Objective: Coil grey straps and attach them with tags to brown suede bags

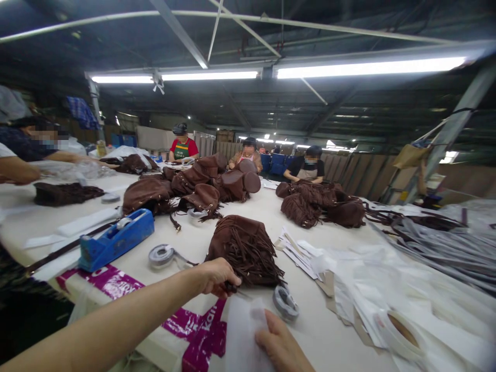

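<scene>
My left hand (217, 276) is closed, with a small dark piece between its fingers; too little of it shows to name it. Just beyond lies a dark brown fringed bag (246, 243) on the table. Down at the front edge my right hand (281, 342) pinches a white, translucent sheet (244, 336) between thumb and fingers. The sheet's upper end comes close below my left hand. A coiled grey strip (285, 303) rests beside the bag, to the right. Another grey coil (161, 255) sits to the left of my left hand.
A blue tape dispenser (116, 240) stands at left on the white table (294, 206). More brown bags (194, 181) are piled behind, with others (321, 204) at right. White sheets (360, 289) and a tape roll (401, 333) cover the right side. Several co-workers sit around the table.
</scene>
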Action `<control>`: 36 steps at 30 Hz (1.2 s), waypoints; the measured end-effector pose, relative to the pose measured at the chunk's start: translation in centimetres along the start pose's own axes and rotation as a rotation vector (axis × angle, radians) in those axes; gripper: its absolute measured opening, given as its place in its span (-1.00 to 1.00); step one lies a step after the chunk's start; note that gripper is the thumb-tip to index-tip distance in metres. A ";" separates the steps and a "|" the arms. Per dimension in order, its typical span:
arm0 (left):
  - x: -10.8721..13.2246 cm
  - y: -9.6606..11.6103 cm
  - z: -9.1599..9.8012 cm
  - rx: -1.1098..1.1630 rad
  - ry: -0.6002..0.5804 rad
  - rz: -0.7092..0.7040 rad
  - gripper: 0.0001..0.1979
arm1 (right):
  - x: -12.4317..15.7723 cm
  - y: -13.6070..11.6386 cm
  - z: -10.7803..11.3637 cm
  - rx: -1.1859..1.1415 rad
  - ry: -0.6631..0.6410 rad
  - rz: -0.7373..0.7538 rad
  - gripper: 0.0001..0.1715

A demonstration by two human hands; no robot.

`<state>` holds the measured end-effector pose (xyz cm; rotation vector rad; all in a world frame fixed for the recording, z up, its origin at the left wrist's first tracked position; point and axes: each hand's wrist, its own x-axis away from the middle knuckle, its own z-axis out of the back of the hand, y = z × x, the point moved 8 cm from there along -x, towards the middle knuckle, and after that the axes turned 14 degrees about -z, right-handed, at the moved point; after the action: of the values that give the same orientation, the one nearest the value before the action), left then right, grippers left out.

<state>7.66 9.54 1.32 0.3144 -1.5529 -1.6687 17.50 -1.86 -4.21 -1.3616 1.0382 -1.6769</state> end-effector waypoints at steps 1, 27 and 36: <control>0.1 0.1 0.0 -0.027 0.001 -0.003 -0.81 | 0.2 -0.3 -0.1 -0.002 -0.004 0.004 -0.60; 2.8 0.4 -1.7 -0.776 0.133 -0.332 -0.71 | -3.6 -0.4 -3.9 -0.981 -0.184 -0.071 -0.51; 4.5 0.9 -2.1 -1.152 0.110 -0.358 -0.61 | -3.6 -0.9 -3.6 -0.965 -0.040 -0.058 -0.38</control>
<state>6.54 5.03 3.20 0.0515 -0.2777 -2.4665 14.53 2.24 -5.21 -1.9931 1.9228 -1.1754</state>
